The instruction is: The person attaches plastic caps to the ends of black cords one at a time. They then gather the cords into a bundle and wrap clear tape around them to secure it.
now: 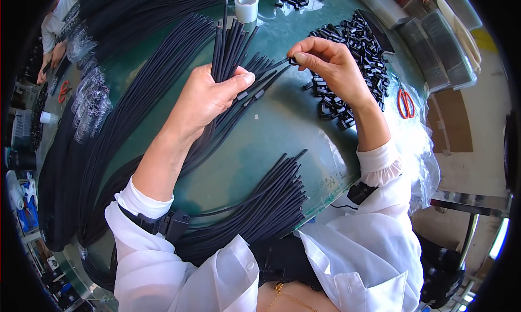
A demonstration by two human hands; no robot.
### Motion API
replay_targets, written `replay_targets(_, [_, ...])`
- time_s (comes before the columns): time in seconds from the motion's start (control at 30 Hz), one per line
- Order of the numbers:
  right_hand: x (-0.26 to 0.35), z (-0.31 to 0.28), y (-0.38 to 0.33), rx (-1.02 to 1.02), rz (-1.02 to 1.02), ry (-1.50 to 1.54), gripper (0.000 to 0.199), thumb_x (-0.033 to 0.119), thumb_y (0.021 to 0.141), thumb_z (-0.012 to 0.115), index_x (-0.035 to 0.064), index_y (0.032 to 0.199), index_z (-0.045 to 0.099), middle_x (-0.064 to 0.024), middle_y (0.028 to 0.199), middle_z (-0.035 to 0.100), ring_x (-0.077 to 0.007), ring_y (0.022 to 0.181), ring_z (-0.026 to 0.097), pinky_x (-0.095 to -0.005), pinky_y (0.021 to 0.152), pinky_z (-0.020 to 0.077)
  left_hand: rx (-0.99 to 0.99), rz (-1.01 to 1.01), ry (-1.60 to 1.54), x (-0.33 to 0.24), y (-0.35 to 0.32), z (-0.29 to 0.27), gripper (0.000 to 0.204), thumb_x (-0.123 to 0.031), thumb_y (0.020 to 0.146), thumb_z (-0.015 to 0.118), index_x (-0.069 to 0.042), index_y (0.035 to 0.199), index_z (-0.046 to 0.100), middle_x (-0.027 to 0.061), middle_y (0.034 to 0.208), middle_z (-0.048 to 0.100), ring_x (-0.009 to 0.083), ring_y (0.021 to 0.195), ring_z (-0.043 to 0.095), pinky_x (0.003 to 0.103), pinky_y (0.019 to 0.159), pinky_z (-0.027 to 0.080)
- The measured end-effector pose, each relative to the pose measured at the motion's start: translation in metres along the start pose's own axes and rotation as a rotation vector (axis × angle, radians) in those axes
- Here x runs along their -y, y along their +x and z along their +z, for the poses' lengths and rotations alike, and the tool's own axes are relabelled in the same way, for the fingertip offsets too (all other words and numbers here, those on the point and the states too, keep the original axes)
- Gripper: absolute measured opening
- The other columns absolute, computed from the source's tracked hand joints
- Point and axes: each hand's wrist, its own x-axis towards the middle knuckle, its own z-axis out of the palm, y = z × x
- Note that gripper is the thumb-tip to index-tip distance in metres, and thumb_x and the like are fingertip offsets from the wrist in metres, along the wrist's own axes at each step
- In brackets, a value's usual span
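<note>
My left hand (203, 97) is closed round a bundle of thin black cords (230, 49), whose cut ends stick up above the thumb. My right hand (336, 68) pinches a small black plastic piece (293, 61) between thumb and forefinger. A single black cord (278, 65) runs from the bundle to that piece; whether its end is inside cannot be made out. Below it, a few cords beside my left hand carry similar black pieces (258, 94) near their ends. Right of my right hand spreads a heap of these loose black pieces (374, 62).
More black cords (163, 57) lie across the green table (244, 133) at left, with another bunch (277, 187) near me. A white roll (246, 8) stands at the back. Red-handled scissors (405, 104) lie at right on clear plastic. Another person's hands (51, 62) are at far left.
</note>
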Motion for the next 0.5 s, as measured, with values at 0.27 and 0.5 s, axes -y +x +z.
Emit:
replay_targets(0.27, [0.0041,-0.0046,-0.0018,0.103,0.039,-0.035,0.019,0.021,0.088,0.063,0.0028,0.094,0.064,-0.0011,0.09,0.063,-0.0084,0.081,0.055,-0.0236,0.075,0.0468,0.038,0.009,0.021,-0.0013,-0.002,0.0031,0.011,-0.018,0.083,0.067,-0.008,0.082,0.061,-0.0072,0.061,0.048,0.0,0.051,0.038,0.018,0.045,0.027])
replay_targets(0.5, [0.003,-0.0056,-0.0014,0.109,0.025,-0.008,0.019,0.021,0.088,0.063,0.0031,0.094,0.064,-0.0013,0.09,0.063,-0.0088,0.082,0.056,-0.0239,0.075,0.0471,0.049,0.0,0.016,0.0007,-0.0002,-0.0016,0.011,-0.017,0.083,0.067,-0.008,0.082,0.062,-0.0071,0.062,0.049,0.0002,0.052,0.039,0.018,0.046,0.028])
